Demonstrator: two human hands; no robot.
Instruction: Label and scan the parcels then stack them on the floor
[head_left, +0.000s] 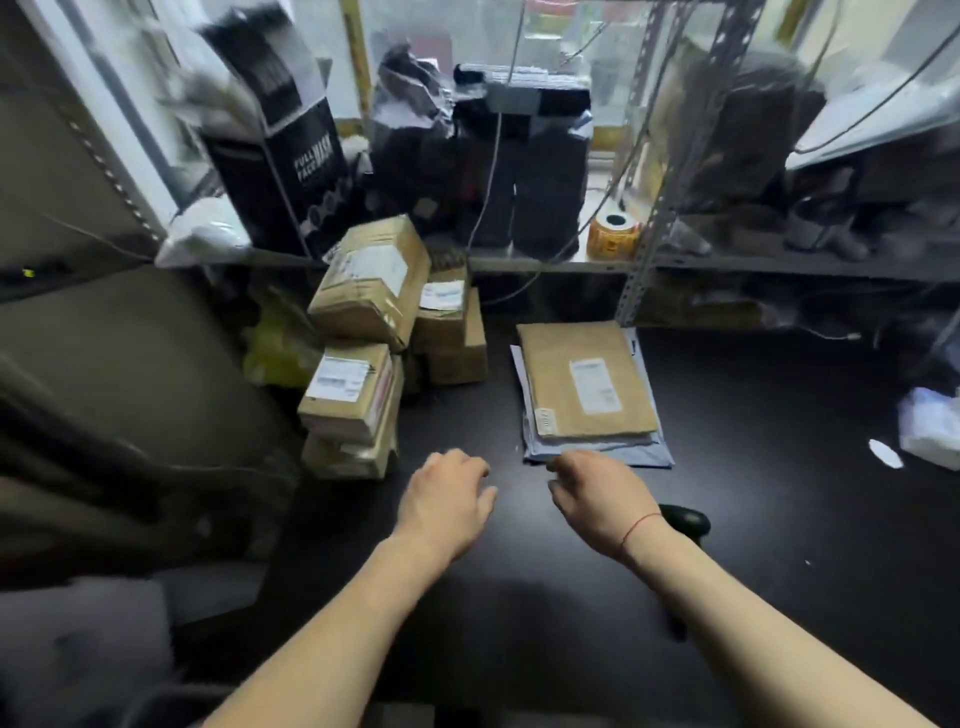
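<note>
A flat brown parcel (584, 379) with a white label lies on top of a pile of grey mailers (613, 452) on the dark table (753, 493). Several labelled cardboard boxes (371, 280) are stacked at the table's left. My left hand (447, 501) hovers over the table with loosely curled fingers and holds nothing. Just below the near edge of the mailer pile is my right hand (597, 501), also loosely curled and holding nothing. A black scanner (685, 522) lies partly hidden behind my right wrist.
A yellow label roll (613, 234) stands on the metal shelf behind the table. Black boxes and bags fill that shelf (519, 156). A white plastic bag (930, 431) lies at the right edge. A dark chair back (130, 415) stands at the left.
</note>
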